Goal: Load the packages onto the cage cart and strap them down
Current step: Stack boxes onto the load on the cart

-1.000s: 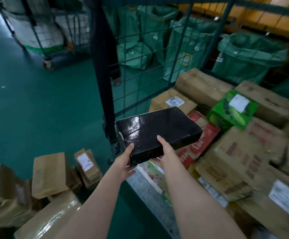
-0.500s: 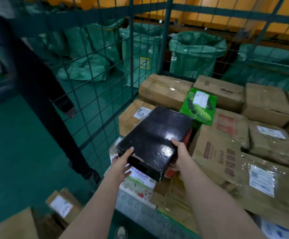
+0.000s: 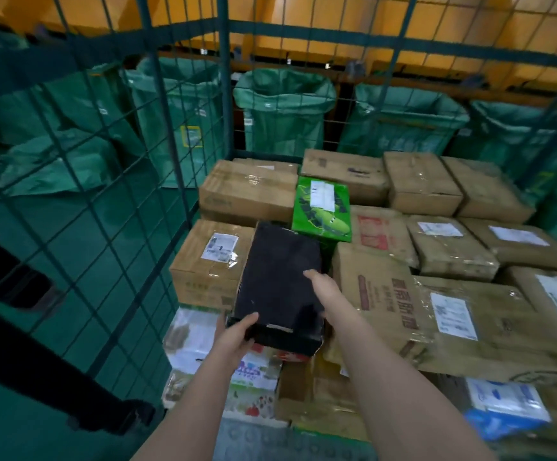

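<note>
A flat black wrapped package (image 3: 278, 277) lies lengthwise over the stacked parcels in the green wire cage cart (image 3: 227, 94). My left hand (image 3: 235, 334) grips its near left corner, thumb on top. My right hand (image 3: 325, 289) holds its right edge, thumb across the top face. To its left stands a brown carton with a white label (image 3: 210, 261); behind it lies a green printed box (image 3: 322, 207); to its right sits a large taped carton with red print (image 3: 387, 294).
Several brown cartons (image 3: 420, 184) fill the cart to the back and right. Green sacks (image 3: 283, 111) stand beyond the mesh wall. A person's dark trouser leg and shoe (image 3: 111, 414) are outside the cart at the left. Colourful printed packs (image 3: 254, 377) lie at the near edge.
The black package has moved forward and down into the cart and turned lengthwise between the labelled carton and the red-print carton. Both hands stay on it; my view has swung right.
</note>
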`<state>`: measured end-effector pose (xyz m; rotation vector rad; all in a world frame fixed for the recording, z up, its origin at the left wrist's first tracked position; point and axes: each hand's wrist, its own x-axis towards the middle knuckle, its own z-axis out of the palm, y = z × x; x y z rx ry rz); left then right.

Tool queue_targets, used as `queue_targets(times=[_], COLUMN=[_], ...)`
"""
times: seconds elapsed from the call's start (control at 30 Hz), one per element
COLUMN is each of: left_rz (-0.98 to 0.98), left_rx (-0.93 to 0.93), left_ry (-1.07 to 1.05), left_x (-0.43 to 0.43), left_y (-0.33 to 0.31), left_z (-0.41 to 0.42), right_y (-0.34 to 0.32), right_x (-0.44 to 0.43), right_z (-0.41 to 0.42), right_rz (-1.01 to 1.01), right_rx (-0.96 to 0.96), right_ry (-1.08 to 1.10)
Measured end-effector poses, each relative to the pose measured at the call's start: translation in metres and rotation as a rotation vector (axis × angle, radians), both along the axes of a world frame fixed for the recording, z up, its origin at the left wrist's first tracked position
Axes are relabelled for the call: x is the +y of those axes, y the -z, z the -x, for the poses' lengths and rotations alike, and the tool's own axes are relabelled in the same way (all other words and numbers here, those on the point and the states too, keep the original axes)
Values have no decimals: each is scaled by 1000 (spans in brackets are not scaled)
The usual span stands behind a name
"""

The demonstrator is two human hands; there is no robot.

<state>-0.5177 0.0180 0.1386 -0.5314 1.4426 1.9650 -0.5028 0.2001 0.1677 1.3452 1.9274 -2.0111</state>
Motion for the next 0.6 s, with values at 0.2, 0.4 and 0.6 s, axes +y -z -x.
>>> queue_targets(times=[0.2,0.4,0.6], left_rz=[-10,7,-14], left_rx=[25,-6,-84], left_ry=[131,127,169], left_x=[-6,-7,7], left_y=[21,21,22], left_z=[6,14,12], right_y=[-10,18,21], right_x=[-15,-29,-29], right_z=[-19,-19,-21], right_rz=[-181,-277,-492], right_rx=[-176,-413,-546], right_ry=[-125,-189,-231])
